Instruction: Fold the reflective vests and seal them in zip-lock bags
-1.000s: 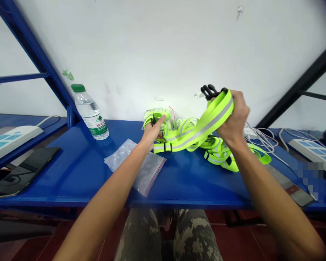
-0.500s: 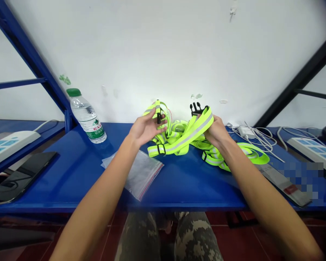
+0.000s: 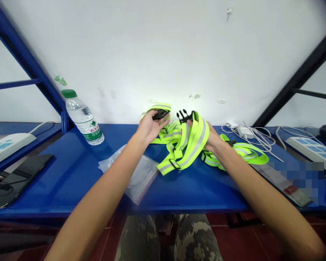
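Note:
A black female buckle half (image 3: 161, 115) is gripped between the thumb and fingers of my left hand (image 3: 149, 126). In my right hand (image 3: 210, 136) is the pronged buckle half (image 3: 185, 116), its prongs pointing left toward the other half. The two halves are apart. Both sit on neon yellow reflective webbing (image 3: 190, 150) with a grey stripe, which hangs in loops between my hands down to the table. A black slide adjuster (image 3: 175, 164) shows on the lower loop. More yellow reflective straps (image 3: 246, 154) lie bundled beside my right wrist.
Clear zip bags (image 3: 143, 177) lie under my left forearm on the blue table (image 3: 195, 195). A water bottle (image 3: 84, 119) stands at left, near a black phone (image 3: 19, 177). White cables (image 3: 256, 136) and a power strip (image 3: 312, 148) are at right.
My left hand has taken hold of the female buckle half, which hung by its fingers before. My right hand has shifted slightly left with the pronged half, and the buckle halves are closer.

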A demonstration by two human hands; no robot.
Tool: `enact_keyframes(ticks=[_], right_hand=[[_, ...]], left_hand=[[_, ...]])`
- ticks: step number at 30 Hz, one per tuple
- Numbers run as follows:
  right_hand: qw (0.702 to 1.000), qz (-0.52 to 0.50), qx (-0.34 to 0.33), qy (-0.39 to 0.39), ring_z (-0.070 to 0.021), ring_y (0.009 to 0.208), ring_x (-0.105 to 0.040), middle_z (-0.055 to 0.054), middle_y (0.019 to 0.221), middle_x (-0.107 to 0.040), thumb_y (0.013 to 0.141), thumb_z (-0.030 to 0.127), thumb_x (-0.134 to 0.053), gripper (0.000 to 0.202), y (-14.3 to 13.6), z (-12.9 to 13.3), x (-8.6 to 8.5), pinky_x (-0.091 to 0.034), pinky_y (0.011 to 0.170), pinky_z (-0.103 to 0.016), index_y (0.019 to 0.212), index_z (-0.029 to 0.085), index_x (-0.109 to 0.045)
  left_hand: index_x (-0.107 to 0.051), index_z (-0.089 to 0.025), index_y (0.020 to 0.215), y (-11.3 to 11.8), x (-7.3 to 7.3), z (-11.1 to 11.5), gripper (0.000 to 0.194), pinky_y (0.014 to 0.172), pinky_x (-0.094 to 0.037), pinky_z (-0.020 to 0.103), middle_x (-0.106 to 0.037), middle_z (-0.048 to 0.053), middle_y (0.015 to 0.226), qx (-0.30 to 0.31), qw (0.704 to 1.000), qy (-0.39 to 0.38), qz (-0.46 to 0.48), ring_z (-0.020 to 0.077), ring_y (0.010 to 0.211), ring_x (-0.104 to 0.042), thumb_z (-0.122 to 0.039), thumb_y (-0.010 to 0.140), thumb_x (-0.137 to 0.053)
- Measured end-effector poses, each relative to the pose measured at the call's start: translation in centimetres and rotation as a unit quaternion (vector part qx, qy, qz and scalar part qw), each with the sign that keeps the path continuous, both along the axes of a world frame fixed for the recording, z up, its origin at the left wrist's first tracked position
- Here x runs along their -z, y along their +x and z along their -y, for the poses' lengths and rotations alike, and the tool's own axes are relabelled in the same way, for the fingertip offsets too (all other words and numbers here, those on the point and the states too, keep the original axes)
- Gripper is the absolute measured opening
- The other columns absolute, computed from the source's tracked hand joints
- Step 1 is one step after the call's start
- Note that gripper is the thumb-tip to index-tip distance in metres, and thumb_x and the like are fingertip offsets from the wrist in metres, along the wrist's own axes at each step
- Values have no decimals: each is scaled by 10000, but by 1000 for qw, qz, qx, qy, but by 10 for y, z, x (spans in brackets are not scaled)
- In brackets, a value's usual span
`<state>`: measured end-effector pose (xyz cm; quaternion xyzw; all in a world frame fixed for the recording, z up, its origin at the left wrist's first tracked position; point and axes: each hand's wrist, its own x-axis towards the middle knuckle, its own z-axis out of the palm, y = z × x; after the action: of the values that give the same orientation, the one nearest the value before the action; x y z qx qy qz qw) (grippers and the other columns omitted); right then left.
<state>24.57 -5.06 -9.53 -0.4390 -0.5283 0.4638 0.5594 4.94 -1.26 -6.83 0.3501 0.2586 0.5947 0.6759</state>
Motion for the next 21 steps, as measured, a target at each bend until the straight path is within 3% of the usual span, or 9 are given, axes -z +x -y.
enact_keyframes(ticks=[2,5,11,15,21], right_hand=[[997,-31,-50,-43,-244,757,-704,-32,784,-731,635,482,-807,384,-7,2,18,-591,671,-386,880,221,-667],[993,-41,-91,-61,-247,768,-715,-12,797,-742,616,432,-825,351,-11,4,33,-595,669,-373,883,245,-695],[996,-26,-67,-52,-243,764,-707,-3,766,-743,633,367,-800,295,-15,7,37,-595,659,-357,889,241,-726],[998,-34,-36,-42,-240,748,-707,-5,754,-742,639,357,-795,318,-16,9,37,-592,653,-353,926,235,-733],[994,-45,-80,-53,-253,765,-716,-19,757,-747,668,372,-777,271,-18,11,38,-592,659,-353,894,226,-748]], left_hand=[[-603,-150,898,3,22,2,178,898,-530,397,-697,71,917,17,1000,-11,-14,189,883,-677,-101,732,-563],[-607,-175,915,4,38,5,280,829,-534,352,-693,21,872,37,999,4,-38,148,794,-659,-27,678,-586],[-637,-154,877,7,45,8,289,761,-522,308,-702,25,846,53,997,17,-57,160,778,-662,-30,621,-685],[-669,-133,819,7,49,7,230,669,-511,275,-708,30,784,-4,996,-1,-92,147,674,-641,-90,601,-730],[-660,-147,814,6,44,7,166,613,-478,250,-694,26,775,-64,991,-8,-116,121,599,-605,-144,654,-704]])
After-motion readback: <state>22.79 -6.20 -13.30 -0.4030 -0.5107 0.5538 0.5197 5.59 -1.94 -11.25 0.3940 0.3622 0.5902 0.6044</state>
